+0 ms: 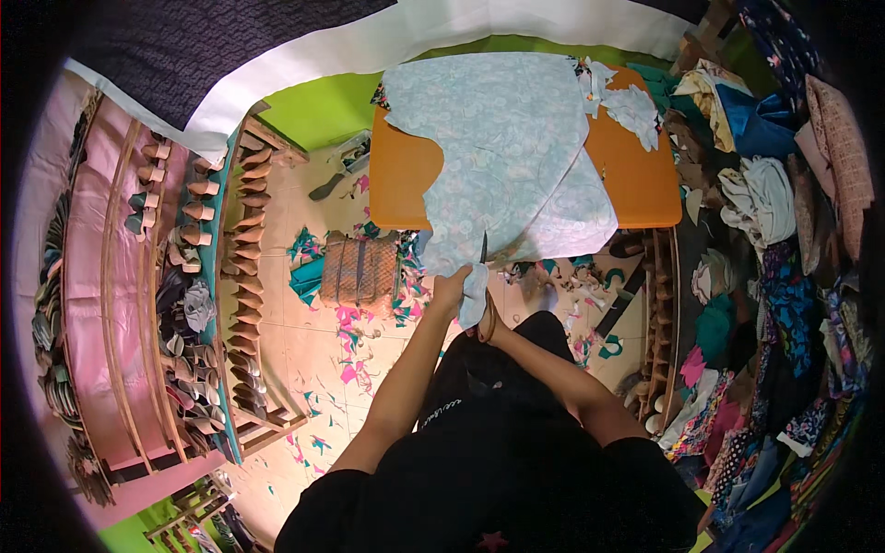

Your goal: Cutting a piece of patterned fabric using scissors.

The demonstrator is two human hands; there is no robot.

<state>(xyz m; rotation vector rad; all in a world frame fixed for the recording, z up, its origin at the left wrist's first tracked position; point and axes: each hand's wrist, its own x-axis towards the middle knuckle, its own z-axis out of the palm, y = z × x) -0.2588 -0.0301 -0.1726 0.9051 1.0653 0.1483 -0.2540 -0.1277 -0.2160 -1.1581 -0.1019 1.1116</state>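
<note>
A large pale blue-white patterned cloth lies over an orange table, its near part hanging past the front edge towards me. My left hand is closed on that near part, where a narrow strip of cloth hangs down between my hands. Just to its right, my right hand grips a pair of scissors. The dark blades point away from me, up against the cloth. How far the blades are apart is too small to tell.
Torn cloth scraps lie at the table's right. A brown woven bundle sits on the floor among colourful scraps. Wooden racks of shoe forms stand at left. Heaped fabrics crowd the right side. A dark, white-edged cloth hangs overhead.
</note>
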